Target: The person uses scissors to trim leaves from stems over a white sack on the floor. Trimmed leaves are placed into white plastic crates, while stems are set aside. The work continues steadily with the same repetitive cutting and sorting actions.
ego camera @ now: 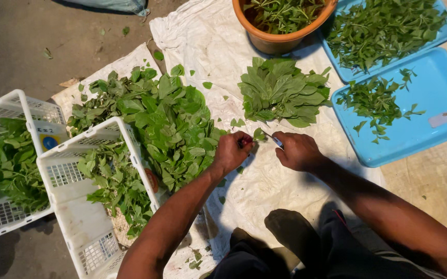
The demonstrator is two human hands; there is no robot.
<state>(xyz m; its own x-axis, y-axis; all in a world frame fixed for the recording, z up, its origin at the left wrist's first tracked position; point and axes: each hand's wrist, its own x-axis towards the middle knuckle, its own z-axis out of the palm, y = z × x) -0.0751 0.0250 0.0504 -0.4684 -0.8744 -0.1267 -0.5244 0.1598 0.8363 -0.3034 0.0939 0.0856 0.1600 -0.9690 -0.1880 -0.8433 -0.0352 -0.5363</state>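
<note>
My left hand (232,151) is closed around a small leafy sprig (259,135) with a reddish stem end, held over the white cloth (265,181). My right hand (297,150) is closed on a small knife (275,139) whose blade points at the sprig. Just beyond both hands lies a neat stack of cut green leaves (283,92). A large loose heap of leafy stems (174,126) lies to the left of my left hand.
Two white plastic crates (66,175) with greens stand at the left. An orange basin (280,39) of stems sits at the top. Two blue trays (430,108) with sprigs lie at the right. My knees (296,232) are at the bottom.
</note>
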